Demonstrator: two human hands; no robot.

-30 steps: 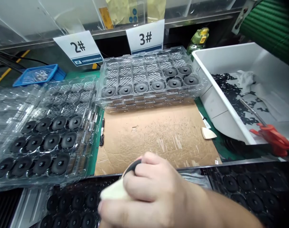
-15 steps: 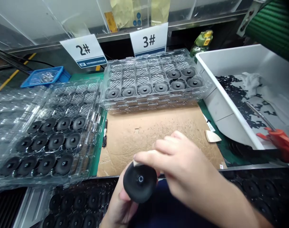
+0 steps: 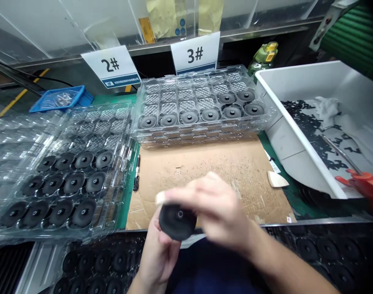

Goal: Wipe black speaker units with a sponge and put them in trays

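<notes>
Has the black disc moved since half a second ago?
Yes: the disc moved up the view, farther across the near edge of the cardboard.

Green counter (image 3: 112, 99) is basically carrying a big cardboard sheet (image 3: 189, 163) out to its near edge, with a black marker (image 3: 137, 173) lying along the sheet's left side. Clear trays (image 3: 201, 134) are hugging the far edge, a blue bin (image 3: 82, 97) is sitting by the far left corner, a white bin (image 3: 284, 136) is hogging the right.

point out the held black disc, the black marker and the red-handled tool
Black disc (image 3: 177, 223): head view, on the middle of its face.
Black marker (image 3: 137, 173): head view, midway along its barrel.
Red-handled tool (image 3: 364, 183): head view, on its handle.
</notes>
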